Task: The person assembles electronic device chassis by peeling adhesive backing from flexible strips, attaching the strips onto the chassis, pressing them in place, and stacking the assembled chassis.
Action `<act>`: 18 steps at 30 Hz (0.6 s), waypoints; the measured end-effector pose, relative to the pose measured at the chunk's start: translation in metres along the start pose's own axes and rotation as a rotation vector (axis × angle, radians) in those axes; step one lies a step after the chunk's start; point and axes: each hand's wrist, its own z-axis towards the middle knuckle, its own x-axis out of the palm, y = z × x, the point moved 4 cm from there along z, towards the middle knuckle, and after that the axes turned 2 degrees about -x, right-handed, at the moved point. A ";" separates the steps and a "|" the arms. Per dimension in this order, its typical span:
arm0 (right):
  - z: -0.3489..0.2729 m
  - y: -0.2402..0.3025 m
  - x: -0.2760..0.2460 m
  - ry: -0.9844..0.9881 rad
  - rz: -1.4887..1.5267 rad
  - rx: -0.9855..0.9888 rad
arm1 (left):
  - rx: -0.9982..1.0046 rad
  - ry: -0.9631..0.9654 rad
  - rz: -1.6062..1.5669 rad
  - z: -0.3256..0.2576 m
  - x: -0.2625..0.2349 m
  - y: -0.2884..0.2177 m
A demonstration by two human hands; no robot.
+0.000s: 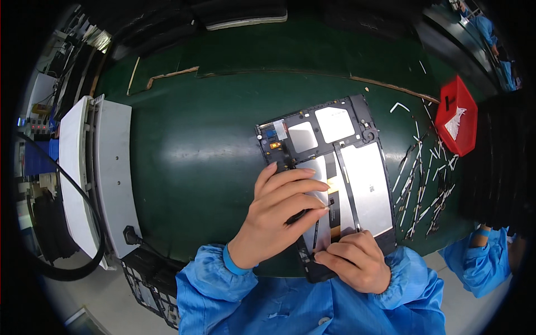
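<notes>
A green table point(190, 145) filled most of the view, with a wooden edging strip point(268, 71) running across its far side. A white box point(114, 167) stood at the left, and a thick black cable point(67, 178) curved in front of it. The opened tablet point(347, 184) lay slightly tilted on the table, right of the middle and close to the person's blue coat point(290, 312), its inside facing up. At the lower right, another person's blue sleeve point(477, 265) showed.

The left hand point(279, 209) was over the tablet's left part, half open, its long fingers reaching across and its thumb tip near the forefinger; whether anything was pinched there could not be told. The right hand point(357, 262) was more curled and rested at the tablet's near edge, thumb and forefinger close together; its grip could not be made out either.

A red bin point(468, 106) with white scraps point(458, 124) inside stood at the far right. Thin black and white strips point(416, 178) lay scattered between bin and tablet. A blue band point(231, 262) circled the left wrist. Smallest was an orange piece point(275, 146) in the tablet's far left corner.
</notes>
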 end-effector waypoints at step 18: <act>0.010 0.002 -0.013 -0.002 0.079 0.020 | 0.093 0.161 0.505 -0.053 0.001 -0.001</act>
